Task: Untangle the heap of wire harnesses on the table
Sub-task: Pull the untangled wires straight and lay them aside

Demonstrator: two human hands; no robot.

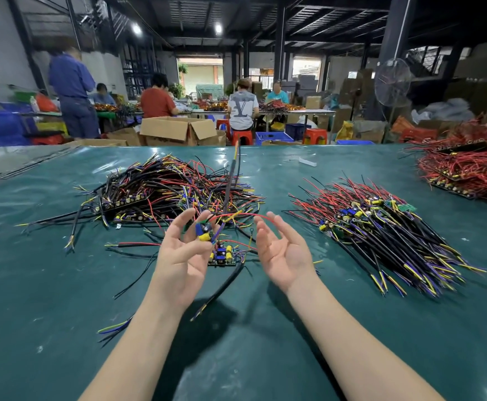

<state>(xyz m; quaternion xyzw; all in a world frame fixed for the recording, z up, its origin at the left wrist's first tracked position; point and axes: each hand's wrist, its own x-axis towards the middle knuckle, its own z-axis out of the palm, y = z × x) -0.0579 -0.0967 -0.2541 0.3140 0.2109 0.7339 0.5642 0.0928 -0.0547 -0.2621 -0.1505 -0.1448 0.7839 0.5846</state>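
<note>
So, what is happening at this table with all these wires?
A person is sorting wire harnesses on the green table. The left hand pinches one harness by its small board, and its black cable sticks upward. The right hand is open beside it, near the red wire. A tangled heap lies behind the hands, and a tidier pile lies to the right.

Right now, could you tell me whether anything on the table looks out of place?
Yes: the left heap is tangled, wires pointing every way, unlike the aligned pile on its right. One loose board lies apart from both, near the left hand.
</note>
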